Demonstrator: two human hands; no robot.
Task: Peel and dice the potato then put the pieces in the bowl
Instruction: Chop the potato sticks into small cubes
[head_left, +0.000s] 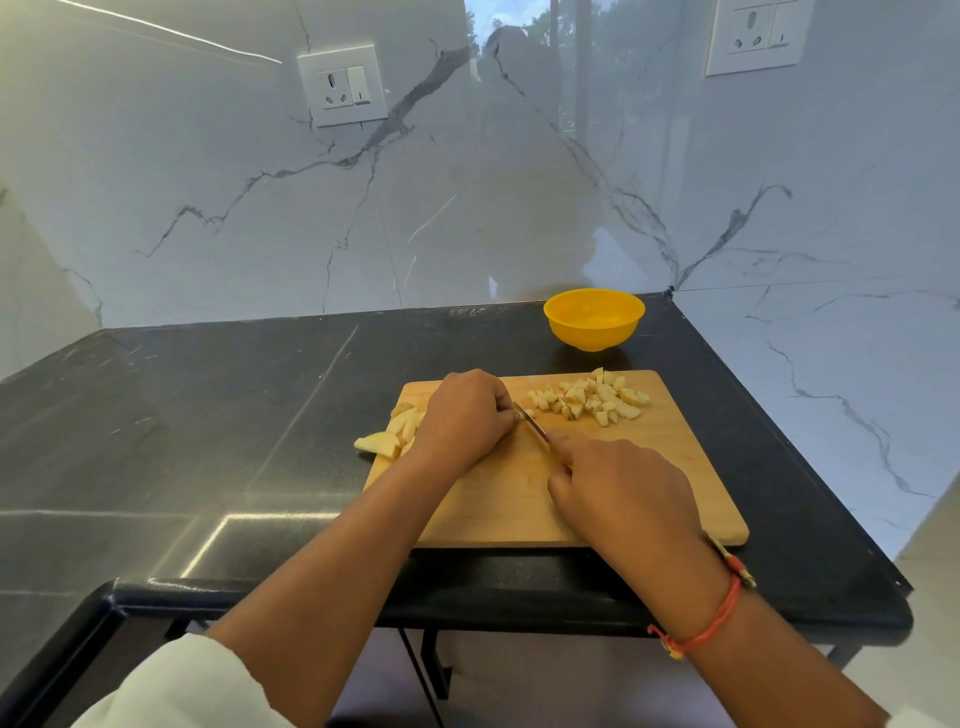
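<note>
Potato wedges (387, 439) lie at the board's (675, 467) left edge, partly under the left hand (465, 418), whose curled fingers seem to pin one. The right hand (623, 493) grips the knife (532, 423), its blade just right of those fingers. Dice (592, 397) are heaped farther right.

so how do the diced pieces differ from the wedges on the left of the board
The diced potato pieces are small chunks; the potato wedges are longer, uncut slices. The diced pieces lie heaped at the cutting board's far right, near the yellow bowl; the wedges sit at its left edge, one overhanging the counter. The left hand partly covers the wedges; nothing touches the diced pieces. Both are pale potato, outside the bowl.
</note>
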